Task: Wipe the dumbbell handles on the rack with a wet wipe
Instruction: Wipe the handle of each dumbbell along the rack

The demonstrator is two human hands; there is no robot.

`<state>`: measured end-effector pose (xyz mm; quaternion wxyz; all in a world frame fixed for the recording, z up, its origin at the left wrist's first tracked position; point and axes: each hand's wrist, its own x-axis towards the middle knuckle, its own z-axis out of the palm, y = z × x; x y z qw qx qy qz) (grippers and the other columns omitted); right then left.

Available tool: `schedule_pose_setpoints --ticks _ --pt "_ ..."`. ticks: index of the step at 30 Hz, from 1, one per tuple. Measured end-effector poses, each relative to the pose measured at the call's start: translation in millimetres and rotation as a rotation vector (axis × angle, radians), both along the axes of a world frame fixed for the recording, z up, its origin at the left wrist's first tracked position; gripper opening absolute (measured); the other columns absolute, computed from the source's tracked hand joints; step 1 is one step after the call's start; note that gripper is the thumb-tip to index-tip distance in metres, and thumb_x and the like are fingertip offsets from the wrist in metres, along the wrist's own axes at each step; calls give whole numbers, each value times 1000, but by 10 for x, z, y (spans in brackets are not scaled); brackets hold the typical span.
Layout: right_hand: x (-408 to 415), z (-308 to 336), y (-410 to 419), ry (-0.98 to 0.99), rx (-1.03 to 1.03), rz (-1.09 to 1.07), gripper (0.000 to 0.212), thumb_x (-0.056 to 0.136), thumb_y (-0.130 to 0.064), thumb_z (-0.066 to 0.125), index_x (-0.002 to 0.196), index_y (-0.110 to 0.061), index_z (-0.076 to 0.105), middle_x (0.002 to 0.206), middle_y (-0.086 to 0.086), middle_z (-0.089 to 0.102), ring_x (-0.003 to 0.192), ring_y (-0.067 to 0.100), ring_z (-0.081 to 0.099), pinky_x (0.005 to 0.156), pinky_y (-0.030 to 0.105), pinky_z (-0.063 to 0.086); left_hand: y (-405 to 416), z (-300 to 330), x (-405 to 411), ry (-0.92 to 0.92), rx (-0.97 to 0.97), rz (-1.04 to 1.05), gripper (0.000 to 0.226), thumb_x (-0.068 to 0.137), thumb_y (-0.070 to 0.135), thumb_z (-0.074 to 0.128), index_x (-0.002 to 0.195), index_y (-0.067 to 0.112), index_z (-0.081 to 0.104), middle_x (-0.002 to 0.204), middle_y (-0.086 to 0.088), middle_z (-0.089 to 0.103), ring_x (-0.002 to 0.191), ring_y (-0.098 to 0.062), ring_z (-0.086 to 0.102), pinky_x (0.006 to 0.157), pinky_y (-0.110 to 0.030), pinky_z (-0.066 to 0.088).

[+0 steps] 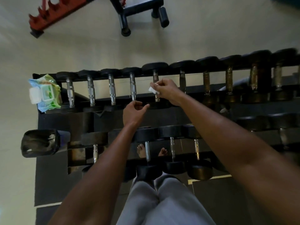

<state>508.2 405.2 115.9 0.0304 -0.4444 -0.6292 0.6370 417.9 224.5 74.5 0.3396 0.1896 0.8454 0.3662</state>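
Across the middle of the room runs the long dumbbell rack [162,114], its top tier a row of handles whose long axes run near to far. Fifth from the left, one handle [155,77] sits directly beneath the right hand [167,93], which pinches a small white wet wipe [153,89] against it. Just nearer and to the left, the left hand [134,112] hovers with loosely curled fingers, holding nothing. Neighbouring handles stand well apart, so a stroke along the bar looks unobstructed. At the rack's left end rests the wipe packet [45,93], lid up.
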Motion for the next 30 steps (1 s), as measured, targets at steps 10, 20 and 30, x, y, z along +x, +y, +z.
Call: schedule_pose_setpoints --ticks 10,20,30 --pt "8 -264 89 -203 209 25 27 103 -42 69 115 -18 73 106 4 73 94 19 74 81 36 65 201 -296 61 3 22 -68 42 92 46 80 123 18 71 116 5 66 97 -2 64 77 -9 43" --pt "99 -421 189 -322 539 296 29 104 -15 66 133 -20 68 123 4 70 109 17 66 86 29 55 284 -376 247 -21 63 0 57 87 53 86 127 19 63 129 3 47 109 -8 54 82 -6 39" --pt "123 -593 405 -214 1020 811 20 104 -33 64 112 -22 79 116 -1 61 104 18 56 80 34 50 314 -446 496 -22 92 170 57 89 48 86 134 22 61 141 1 45 115 -4 48 81 0 37"
